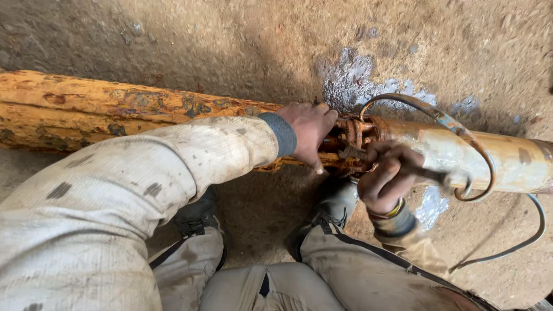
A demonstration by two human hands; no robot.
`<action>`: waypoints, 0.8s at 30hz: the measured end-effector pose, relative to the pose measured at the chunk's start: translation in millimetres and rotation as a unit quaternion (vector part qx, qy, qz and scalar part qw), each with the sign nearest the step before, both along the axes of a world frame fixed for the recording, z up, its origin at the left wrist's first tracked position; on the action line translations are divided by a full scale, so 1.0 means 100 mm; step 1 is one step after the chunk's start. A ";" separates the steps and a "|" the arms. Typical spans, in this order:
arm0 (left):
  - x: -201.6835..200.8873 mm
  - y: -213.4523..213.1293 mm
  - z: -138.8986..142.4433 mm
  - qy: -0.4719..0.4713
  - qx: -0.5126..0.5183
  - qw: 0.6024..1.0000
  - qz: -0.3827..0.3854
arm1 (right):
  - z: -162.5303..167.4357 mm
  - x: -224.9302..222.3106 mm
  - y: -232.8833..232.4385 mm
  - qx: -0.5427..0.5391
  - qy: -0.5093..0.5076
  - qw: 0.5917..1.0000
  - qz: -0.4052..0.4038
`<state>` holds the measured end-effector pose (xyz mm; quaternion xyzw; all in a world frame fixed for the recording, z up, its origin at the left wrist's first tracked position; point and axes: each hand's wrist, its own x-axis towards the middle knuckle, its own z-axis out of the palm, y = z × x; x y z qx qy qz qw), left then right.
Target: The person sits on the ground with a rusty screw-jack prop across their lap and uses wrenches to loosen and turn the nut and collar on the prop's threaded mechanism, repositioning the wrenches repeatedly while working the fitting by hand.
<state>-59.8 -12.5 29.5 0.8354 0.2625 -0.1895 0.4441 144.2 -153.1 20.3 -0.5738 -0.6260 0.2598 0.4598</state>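
The rusty joint (352, 144) sits between my hands, where the flaking orange pipe (115, 109) meets a smoother pale casing (495, 155), the long axis running left to right across my knees. My left hand (310, 129) curls closed over the joint from the pipe side, while my right hand (387, 177), the nearer one, is clenched around a dark tool (429, 173) set against it. A scabby cable (455, 129) loops beyond my right hand over gritty concrete floor (230, 46).

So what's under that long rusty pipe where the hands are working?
Under the rusty pipe lies bare dirt ground and the person's dark shoes. At the joint, the left hand and right hand, gripping a tool, cover what lies directly beneath.
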 end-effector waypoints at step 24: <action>-0.01 -0.04 0.01 -0.037 0.001 0.999 0.026 | 0.30 -0.05 0.24 0.002 0.018 1.000 -0.010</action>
